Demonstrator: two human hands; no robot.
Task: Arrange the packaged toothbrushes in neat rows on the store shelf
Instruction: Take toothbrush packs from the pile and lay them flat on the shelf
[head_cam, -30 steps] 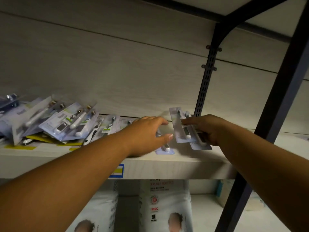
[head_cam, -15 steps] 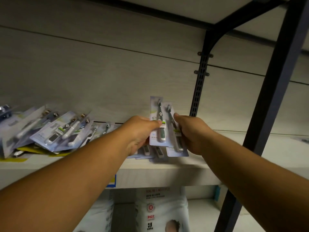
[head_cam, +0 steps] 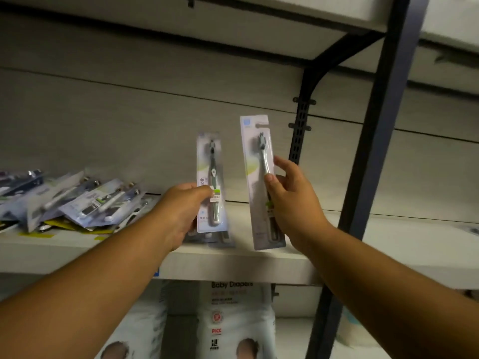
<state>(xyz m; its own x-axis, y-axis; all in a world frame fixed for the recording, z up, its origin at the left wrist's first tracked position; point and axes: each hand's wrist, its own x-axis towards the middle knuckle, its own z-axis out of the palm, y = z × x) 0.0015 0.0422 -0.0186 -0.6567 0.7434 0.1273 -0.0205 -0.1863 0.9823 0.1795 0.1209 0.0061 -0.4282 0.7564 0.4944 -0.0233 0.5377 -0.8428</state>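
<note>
My left hand (head_cam: 181, 211) grips a packaged toothbrush with a dark green handle (head_cam: 210, 177), held upright above the pale shelf (head_cam: 233, 260). My right hand (head_cam: 290, 200) grips a second, longer packaged toothbrush with a grey handle (head_cam: 255, 161), also upright and a little to the right of the first. The two packs are apart. Behind the left pack, more packs (head_cam: 223, 238) lie flat on the shelf, mostly hidden. A loose heap of packaged toothbrushes (head_cam: 77, 203) lies at the shelf's left end.
A dark metal upright post (head_cam: 375, 151) and a slotted bracket (head_cam: 300, 130) stand just right of my right hand. Another shelf board hangs overhead. Baby diaper bags (head_cam: 233, 320) stand on the shelf below. The shelf continues right of the post.
Both hands lifted the packs up from the shelf and drew them apart; they were side by side and overlapping half a second ago. The camera view has tilted upward slightly.
</note>
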